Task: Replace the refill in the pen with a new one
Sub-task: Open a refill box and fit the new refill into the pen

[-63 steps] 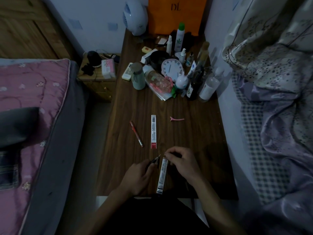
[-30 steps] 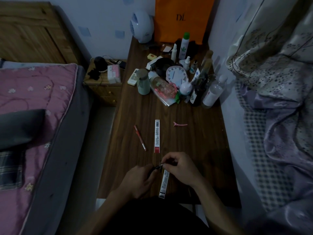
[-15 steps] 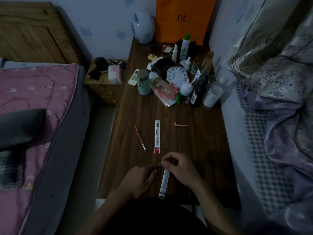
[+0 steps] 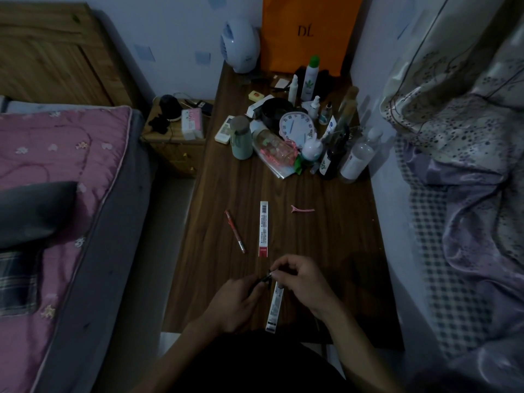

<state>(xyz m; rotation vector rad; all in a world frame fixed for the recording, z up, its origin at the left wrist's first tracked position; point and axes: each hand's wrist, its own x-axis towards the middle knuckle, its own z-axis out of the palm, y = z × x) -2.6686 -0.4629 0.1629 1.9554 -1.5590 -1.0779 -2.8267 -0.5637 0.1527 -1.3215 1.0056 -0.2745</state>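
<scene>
Far left, at 9 o'clock, a pink quilted bed [image 4: 56, 171] runs alongside the wooden surface [image 4: 326, 265]. On the surface, at 11 o'clock from the hands, a red pen [image 4: 234, 231] lies untouched.

The left hand [image 4: 235, 304] is curled round the barrel of a dark pen [image 4: 263, 278] and holds it low over the near edge, its tip angled toward 1 o'clock. Straight ahead at 12 o'clock, a red-ended refill packet [image 4: 263, 228] lies flat, apart from both hands. A second packet [image 4: 274, 310] lies under and between the wrists and runs toward 6 o'clock.

The right hand [image 4: 303, 282] has its fingertips [image 4: 279, 275] pinched on the pen's tip. Two seconds ago that tip stood free between the hands and the right hand hovered over the near packet. Since then the right hand has closed on the tip, so both hands are now clamped on the one pen.

This looks like the start of opening the pen, by unscrewing the nose or drawing out the old refill. It is too dim to tell which, and no refill shows yet.

At 1 o'clock, further out, a pink hair clip [image 4: 302, 209] lies alone.
</scene>
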